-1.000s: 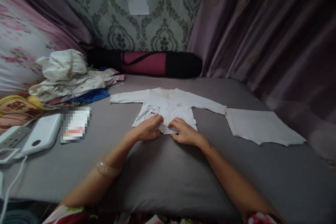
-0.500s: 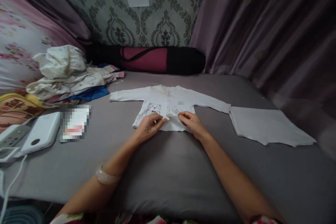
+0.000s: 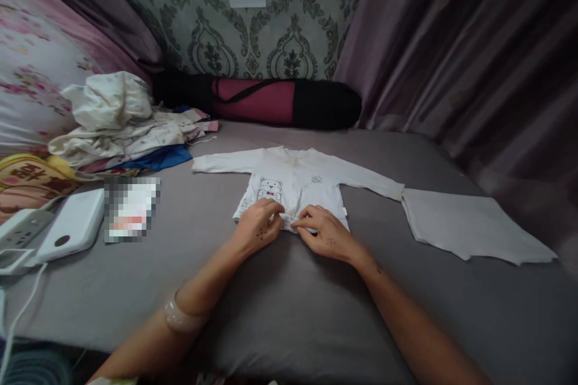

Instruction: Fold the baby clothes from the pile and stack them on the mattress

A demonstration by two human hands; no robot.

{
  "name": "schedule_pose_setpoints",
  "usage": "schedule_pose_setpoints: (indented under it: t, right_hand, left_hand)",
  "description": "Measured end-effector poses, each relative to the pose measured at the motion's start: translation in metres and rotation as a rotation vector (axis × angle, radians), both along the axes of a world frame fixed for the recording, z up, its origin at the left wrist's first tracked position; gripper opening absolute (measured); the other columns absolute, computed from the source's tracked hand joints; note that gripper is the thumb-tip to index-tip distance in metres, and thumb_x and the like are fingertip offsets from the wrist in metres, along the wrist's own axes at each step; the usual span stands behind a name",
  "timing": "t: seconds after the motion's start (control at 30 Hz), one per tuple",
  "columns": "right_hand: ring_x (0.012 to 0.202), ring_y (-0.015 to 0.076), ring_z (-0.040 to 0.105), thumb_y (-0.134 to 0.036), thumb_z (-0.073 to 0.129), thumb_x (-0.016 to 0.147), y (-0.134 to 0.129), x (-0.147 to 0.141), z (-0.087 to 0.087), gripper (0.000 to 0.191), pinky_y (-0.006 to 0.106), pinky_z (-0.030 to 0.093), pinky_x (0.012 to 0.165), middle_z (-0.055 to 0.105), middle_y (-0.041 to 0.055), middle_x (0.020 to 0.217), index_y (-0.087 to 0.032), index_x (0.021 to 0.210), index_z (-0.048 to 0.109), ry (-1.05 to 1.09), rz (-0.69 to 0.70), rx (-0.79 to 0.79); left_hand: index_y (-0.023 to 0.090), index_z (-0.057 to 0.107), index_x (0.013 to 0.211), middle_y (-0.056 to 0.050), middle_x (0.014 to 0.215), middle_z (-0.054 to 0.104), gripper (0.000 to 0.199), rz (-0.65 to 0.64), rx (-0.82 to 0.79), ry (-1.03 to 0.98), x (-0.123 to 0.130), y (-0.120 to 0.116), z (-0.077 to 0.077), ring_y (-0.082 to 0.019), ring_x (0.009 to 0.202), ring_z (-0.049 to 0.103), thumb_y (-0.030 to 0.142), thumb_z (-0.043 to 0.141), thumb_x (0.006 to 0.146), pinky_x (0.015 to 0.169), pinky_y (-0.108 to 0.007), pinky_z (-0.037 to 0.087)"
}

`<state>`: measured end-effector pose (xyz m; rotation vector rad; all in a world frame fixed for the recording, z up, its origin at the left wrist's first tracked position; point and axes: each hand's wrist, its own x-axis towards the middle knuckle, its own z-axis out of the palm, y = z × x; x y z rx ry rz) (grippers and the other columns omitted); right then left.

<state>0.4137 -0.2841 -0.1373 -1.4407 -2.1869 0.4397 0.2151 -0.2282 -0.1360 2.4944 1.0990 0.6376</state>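
A small white long-sleeved baby shirt [image 3: 280,169] lies spread on the grey sheet, its sleeves stretched out to both sides. A bear with a red bow is printed on its left half, and a small motif on the right. My left hand [image 3: 259,225] pinches the shirt's front near the bottom hem, below the bear. Just across the front opening, my right hand [image 3: 326,231] has thumb and forefinger closed on the other edge of the hem. The fingertips nearly meet and partly hide the cloth between them.
Folded white cloth [image 3: 469,222] touches the right sleeve end. Heaped clothes [image 3: 121,126] lie at the left, near a white power bank [image 3: 74,222] and a power strip [image 3: 22,228] with a cable. A black and maroon long bag [image 3: 257,99] lies along the wall.
My right hand has come down and inward to the hem, beside my left. The lifted front edge now lies flatter. The view has shifted slightly.
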Motion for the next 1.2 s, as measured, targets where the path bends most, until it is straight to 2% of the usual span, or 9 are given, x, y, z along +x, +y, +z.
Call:
schedule_pose_setpoints:
  t: [0.13, 0.23, 0.33, 0.5, 0.6, 0.7, 0.83, 1.0, 1.2]
  right_hand:
    - [0.131, 0.0249, 0.042, -0.024, 0.041, 0.095, 0.015, 0.008, -0.003, 0.040, 0.043, 0.030, 0.110, 0.054, 0.0111, 0.138, -0.016, 0.130, 0.058, -0.192, -0.169, 0.080]
    - [0.145, 0.0265, 0.019, -0.033, 0.034, 0.098, 0.024, 0.015, -0.018, 0.054, 0.046, 0.014, 0.118, 0.030, 0.0139, 0.155, -0.007, 0.145, 0.038, -0.334, -0.211, 0.030]
    - [0.146, 0.0253, 0.017, -0.040, 0.029, 0.098, 0.028, 0.021, -0.031, 0.061, 0.044, 0.012, 0.119, 0.023, 0.0151, 0.157, -0.005, 0.149, 0.030, -0.385, -0.243, -0.065]
    - [0.145, 0.0272, 0.021, -0.044, 0.024, 0.099, 0.038, 0.019, -0.023, 0.062, 0.048, 0.015, 0.117, 0.026, 0.0158, 0.155, -0.008, 0.148, 0.034, -0.377, -0.244, -0.172]
    - [0.146, 0.0271, 0.018, -0.042, 0.023, 0.099, 0.053, 0.012, -0.014, 0.059, 0.049, 0.011, 0.117, 0.024, 0.0151, 0.156, -0.010, 0.146, 0.038, -0.372, -0.305, -0.099]
    - [0.147, 0.0247, 0.011, -0.040, 0.025, 0.099, 0.067, 0.008, -0.018, 0.059, 0.046, 0.005, 0.118, 0.019, 0.0126, 0.158, -0.009, 0.149, 0.032, -0.373, -0.316, -0.052]
    - [0.146, 0.0266, 0.014, -0.043, 0.025, 0.099, 0.077, 0.013, -0.027, 0.063, 0.047, 0.009, 0.118, 0.020, 0.0141, 0.158, -0.007, 0.150, 0.027, -0.364, -0.304, -0.165]
    - [0.142, 0.0254, 0.028, -0.041, 0.019, 0.100, 0.110, 0.023, -0.013, 0.056, 0.045, 0.015, 0.116, 0.037, 0.0149, 0.151, -0.011, 0.142, 0.043, -0.356, -0.318, -0.179]
    - [0.146, 0.0267, 0.015, -0.044, 0.019, 0.099, 0.173, 0.028, -0.018, 0.067, 0.041, 0.009, 0.117, 0.022, 0.0185, 0.157, 0.001, 0.148, 0.026, -0.383, -0.431, -0.226]
  left_hand:
    - [0.018, 0.051, 0.134, -0.010, 0.144, 0.048, 0.042, -0.120, 0.186, 0.083, 0.016, 0.004, -0.021, -0.027, 0.139, 0.034, 0.031, 0.040, 0.096, 0.112, -0.045, 0.031]
    - [0.020, 0.041, 0.144, -0.008, 0.152, 0.037, 0.050, -0.110, 0.203, 0.255, 0.026, 0.004, -0.040, -0.028, 0.145, 0.022, 0.040, 0.032, 0.099, 0.116, -0.051, 0.021]
    - [0.023, 0.036, 0.147, -0.007, 0.155, 0.031, 0.054, -0.095, 0.162, 0.344, 0.027, 0.004, -0.048, -0.027, 0.144, 0.024, 0.046, 0.025, 0.100, 0.116, -0.051, 0.020]
    - [0.025, 0.034, 0.148, -0.007, 0.156, 0.029, 0.055, -0.120, 0.091, 0.324, 0.023, 0.004, -0.041, -0.027, 0.145, 0.021, 0.049, 0.024, 0.099, 0.117, -0.052, 0.017]
    - [0.023, 0.030, 0.150, -0.008, 0.156, 0.027, 0.057, -0.121, 0.062, 0.314, 0.023, 0.003, -0.037, -0.026, 0.145, 0.020, 0.050, 0.024, 0.099, 0.117, -0.051, 0.019]
    - [0.022, 0.031, 0.149, -0.009, 0.156, 0.027, 0.058, -0.126, 0.073, 0.324, 0.022, 0.001, -0.037, -0.028, 0.145, 0.021, 0.050, 0.027, 0.099, 0.117, -0.052, 0.019]
    - [0.020, 0.035, 0.148, -0.010, 0.154, 0.031, 0.058, -0.146, 0.072, 0.320, 0.019, 0.000, -0.035, -0.027, 0.144, 0.024, 0.050, 0.027, 0.099, 0.116, -0.050, 0.022]
    - [0.016, 0.042, 0.143, -0.012, 0.152, 0.035, 0.053, 0.033, 0.173, 0.289, 0.012, 0.006, -0.031, -0.028, 0.144, 0.023, 0.044, 0.028, 0.099, 0.117, -0.052, 0.019]
    - [0.016, 0.042, 0.142, -0.014, 0.151, 0.037, 0.055, 0.207, 0.143, 0.353, 0.001, 0.012, -0.037, -0.032, 0.143, 0.026, 0.046, 0.028, 0.098, 0.114, -0.055, 0.023]
